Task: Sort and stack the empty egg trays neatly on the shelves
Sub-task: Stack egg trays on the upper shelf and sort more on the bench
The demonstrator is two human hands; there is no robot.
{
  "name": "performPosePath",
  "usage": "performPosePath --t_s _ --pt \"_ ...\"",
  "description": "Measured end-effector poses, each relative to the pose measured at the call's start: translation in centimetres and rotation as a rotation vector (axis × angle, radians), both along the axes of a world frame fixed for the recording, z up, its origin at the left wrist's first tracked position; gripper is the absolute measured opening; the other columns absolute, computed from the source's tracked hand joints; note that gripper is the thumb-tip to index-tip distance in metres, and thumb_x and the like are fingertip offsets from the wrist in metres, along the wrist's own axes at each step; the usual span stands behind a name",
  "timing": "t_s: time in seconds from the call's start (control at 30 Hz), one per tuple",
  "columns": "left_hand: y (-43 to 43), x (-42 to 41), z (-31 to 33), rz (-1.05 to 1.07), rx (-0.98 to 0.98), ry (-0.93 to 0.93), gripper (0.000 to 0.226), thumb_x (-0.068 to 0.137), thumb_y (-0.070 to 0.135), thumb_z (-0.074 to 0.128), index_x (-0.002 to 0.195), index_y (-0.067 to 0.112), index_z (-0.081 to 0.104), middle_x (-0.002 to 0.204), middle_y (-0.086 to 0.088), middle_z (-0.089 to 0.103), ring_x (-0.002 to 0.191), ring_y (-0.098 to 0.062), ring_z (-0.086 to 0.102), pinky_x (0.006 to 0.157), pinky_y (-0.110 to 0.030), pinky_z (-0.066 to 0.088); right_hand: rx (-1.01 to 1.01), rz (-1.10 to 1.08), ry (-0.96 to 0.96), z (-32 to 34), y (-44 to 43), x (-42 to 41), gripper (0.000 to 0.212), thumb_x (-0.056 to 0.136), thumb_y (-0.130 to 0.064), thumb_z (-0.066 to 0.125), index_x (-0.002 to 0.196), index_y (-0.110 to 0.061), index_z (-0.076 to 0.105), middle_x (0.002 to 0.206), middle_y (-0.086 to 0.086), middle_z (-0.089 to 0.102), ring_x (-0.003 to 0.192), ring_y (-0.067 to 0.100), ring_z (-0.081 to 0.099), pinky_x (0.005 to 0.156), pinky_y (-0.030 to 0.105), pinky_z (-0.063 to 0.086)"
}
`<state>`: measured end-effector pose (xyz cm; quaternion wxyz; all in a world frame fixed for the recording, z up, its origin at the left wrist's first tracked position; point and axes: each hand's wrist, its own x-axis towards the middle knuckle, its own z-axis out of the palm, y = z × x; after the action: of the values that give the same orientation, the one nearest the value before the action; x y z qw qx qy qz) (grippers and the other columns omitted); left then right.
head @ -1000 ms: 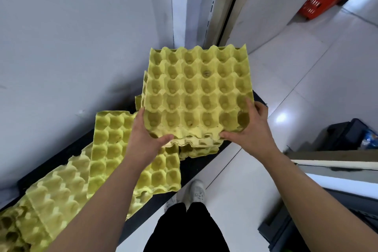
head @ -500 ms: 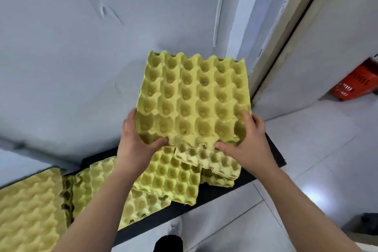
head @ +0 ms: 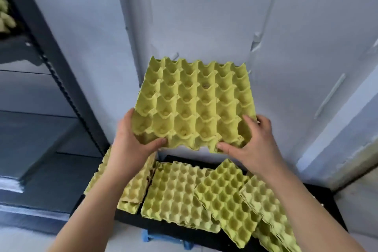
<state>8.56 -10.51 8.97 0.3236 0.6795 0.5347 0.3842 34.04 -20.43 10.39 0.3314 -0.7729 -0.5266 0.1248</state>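
I hold a yellow-green egg tray (head: 196,106) up in front of the pale wall, cups facing me. My left hand (head: 131,143) grips its lower left corner and my right hand (head: 255,145) grips its lower right corner. Below it, several more yellow-green trays (head: 180,192) lie loosely overlapping on a low black surface (head: 163,229). One of them (head: 227,200) sits skewed at an angle across its neighbours. A dark metal shelf unit (head: 61,92) stands at the left, with more trays (head: 5,16) just visible on an upper level.
The pale panelled wall (head: 204,16) rises directly behind the held tray. A blue object (head: 161,239) pokes out under the black surface. A door frame (head: 347,129) runs along the right edge.
Both hands have lifted the tray higher, clear of the pile. My view has swung left and up, bringing the dark shelf unit into sight and losing the floor and the red basket.
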Motion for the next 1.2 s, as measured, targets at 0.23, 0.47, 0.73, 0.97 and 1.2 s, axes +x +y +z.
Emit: performPosePath --t_s 0.23,0.47,0.73,0.97,1.2 --pt "1.1 -13.8 7.8 0.157 0.211 -0.050 0.072 0.064 0.033 0.088 0.117 0.048 0.040 0.120 0.011 0.055 0.109 -0.009 0.053 0.080 -0.024 0.043 0.198 0.185 -0.031 7.3 5.8 -12.4 0.111 0.052 -0.069 0.069 0.144 -0.016 0.036 0.145 0.003 0.023 0.136 0.016 0.028 0.105 0.019 0.021" --pt "3.6 -28.8 13.7 0.270 0.321 -0.011 0.101 0.063 0.042 0.087 0.145 0.031 0.030 0.136 0.007 0.049 0.123 -0.012 0.048 0.098 -0.029 0.040 0.295 0.277 -0.039 13.3 10.6 -26.3 0.105 0.056 -0.057 0.081 0.143 -0.015 0.039 0.143 0.004 0.028 0.134 0.016 0.034 0.104 0.019 0.024" --pt "7.5 -41.0 19.9 0.367 0.424 -0.018 0.100 0.063 0.041 0.086 0.144 0.019 0.031 0.123 0.014 0.045 0.109 -0.007 0.048 0.089 -0.020 0.034 0.376 0.343 -0.066 19.7 16.3 -38.6 0.106 0.053 -0.063 0.077 0.141 -0.017 0.042 0.138 0.003 0.035 0.127 0.016 0.041 0.099 0.021 0.029" --pt "14.1 -48.9 22.3 0.415 0.433 0.007 0.102 0.060 0.055 0.081 0.144 0.021 0.034 0.137 0.006 0.045 0.117 -0.014 0.048 0.096 -0.029 0.039 0.369 0.389 -0.157 24.0 23.1 -46.1 0.108 0.051 -0.076 0.068 0.139 -0.019 0.045 0.135 0.005 0.042 0.124 0.019 0.043 0.100 0.032 0.038" --pt "20.7 -54.4 23.6 0.383 0.390 -0.013 0.133 0.032 0.083 0.076 0.143 0.027 0.030 0.139 -0.001 0.046 0.119 -0.021 0.052 0.104 -0.046 0.043 0.313 0.359 -0.228 25.7 29.0 -51.3 0.113 0.049 -0.087 0.058 0.140 -0.023 0.042 0.128 0.010 0.051 0.107 0.026 0.057 0.092 0.040 0.049"
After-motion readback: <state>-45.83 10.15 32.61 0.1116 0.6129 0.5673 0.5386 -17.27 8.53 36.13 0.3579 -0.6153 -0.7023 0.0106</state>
